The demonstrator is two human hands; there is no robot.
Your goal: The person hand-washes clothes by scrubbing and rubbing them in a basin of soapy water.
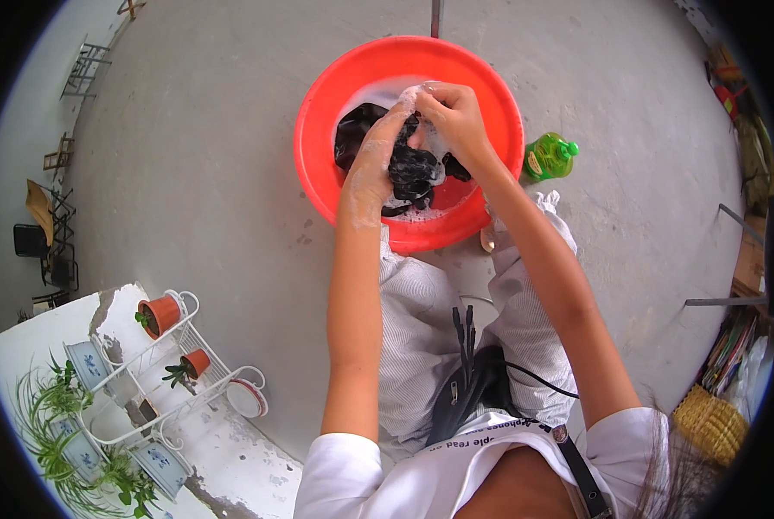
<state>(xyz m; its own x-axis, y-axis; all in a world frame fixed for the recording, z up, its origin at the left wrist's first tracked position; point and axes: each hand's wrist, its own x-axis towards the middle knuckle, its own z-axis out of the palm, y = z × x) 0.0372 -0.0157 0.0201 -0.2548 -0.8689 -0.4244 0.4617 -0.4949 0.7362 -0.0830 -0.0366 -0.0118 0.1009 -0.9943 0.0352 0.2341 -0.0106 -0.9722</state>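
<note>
A red plastic basin [309, 123] with soapy water stands on the floor before me. Over it, my left hand [380, 152] is curled around a wet black cloth [414, 172] streaked with suds. My right hand [457, 117] meets it at the fingertips, its fingers bent in on the upper part of the same cloth. White foam coats my left fingers and wrist. Another dark, smooth piece of fabric [356, 133] lies in the basin to the left. My hands hide part of the cloth and the water.
Right of the basin is a green pump bottle [549, 157]. A white wire plant stand [195, 337] with potted plants is at lower left. Folding chairs [53, 240] line the left wall. A woven yellow basket [710, 425] sits at lower right, near metal legs [724, 302].
</note>
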